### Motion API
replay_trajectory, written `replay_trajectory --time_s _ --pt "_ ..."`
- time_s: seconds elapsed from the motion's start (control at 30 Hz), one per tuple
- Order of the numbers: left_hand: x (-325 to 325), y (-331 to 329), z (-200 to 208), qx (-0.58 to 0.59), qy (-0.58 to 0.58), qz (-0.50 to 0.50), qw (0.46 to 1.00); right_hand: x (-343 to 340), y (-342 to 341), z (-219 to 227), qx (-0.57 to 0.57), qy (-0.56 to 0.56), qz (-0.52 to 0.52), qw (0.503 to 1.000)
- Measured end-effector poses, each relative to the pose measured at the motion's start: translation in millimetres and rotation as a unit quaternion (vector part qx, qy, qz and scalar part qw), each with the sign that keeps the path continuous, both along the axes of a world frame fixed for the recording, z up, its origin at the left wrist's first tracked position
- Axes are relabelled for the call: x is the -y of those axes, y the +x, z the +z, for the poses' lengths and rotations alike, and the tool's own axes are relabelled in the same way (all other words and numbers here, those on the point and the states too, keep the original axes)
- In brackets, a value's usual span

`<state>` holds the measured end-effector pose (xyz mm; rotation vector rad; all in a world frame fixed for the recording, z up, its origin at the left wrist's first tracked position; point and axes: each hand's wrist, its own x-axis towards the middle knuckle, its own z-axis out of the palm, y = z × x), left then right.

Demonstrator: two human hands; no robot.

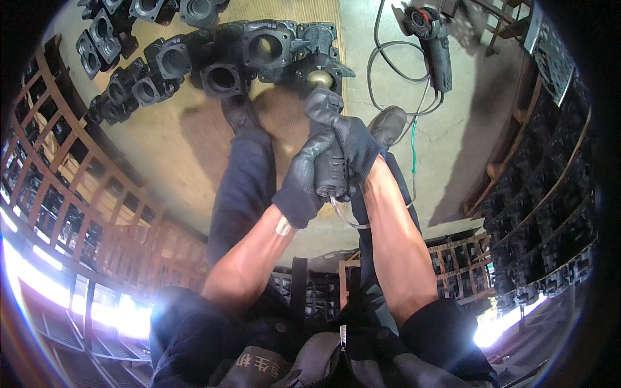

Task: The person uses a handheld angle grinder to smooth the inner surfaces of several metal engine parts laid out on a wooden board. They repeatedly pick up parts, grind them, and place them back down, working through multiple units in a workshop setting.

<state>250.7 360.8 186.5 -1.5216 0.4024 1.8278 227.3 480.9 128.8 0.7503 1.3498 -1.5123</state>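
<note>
The front end of the dark power tool (332, 169) is hidden behind the gloved right hand (346, 131); its working tip can't be made out. Both hands' fingers wrap its body, the left hand (303, 173) nearer the tail. Its long axis runs away from the person, pointing at the round opening of a black casting (303, 71). Other castings (173, 61) crowd leftward; bare floor (453, 139) opens right, past the mat's edge (341, 39).

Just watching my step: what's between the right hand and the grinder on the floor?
In the head view, the right shoe and black cable lie between the right hand and grinder.
</note>
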Motion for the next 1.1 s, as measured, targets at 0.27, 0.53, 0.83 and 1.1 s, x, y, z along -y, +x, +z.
replay_trajectory --time_s 0.27,0.53,0.83,1.1 --pt "2.1 5.3 6.8 -0.01 0.008 0.012 1.0 4.6 -8.5 21.6 0.003 0.002 -0.051 0.999" --pt "3.1 8.5 11.1 -0.007 0.006 0.024 1.0 3.7 -5.3 22.8 0.028 0.019 -0.044 0.998" --pt "1.7 0.4 21.4 -0.005 0.019 0.039 0.999 3.9 -5.9 27.0 -0.007 0.004 -0.077 0.997" --pt "-0.6 -4.3 26.6 0.001 -0.007 0.004 1.0 3.3 -3.1 21.7 0.114 -0.003 -0.11 0.987"
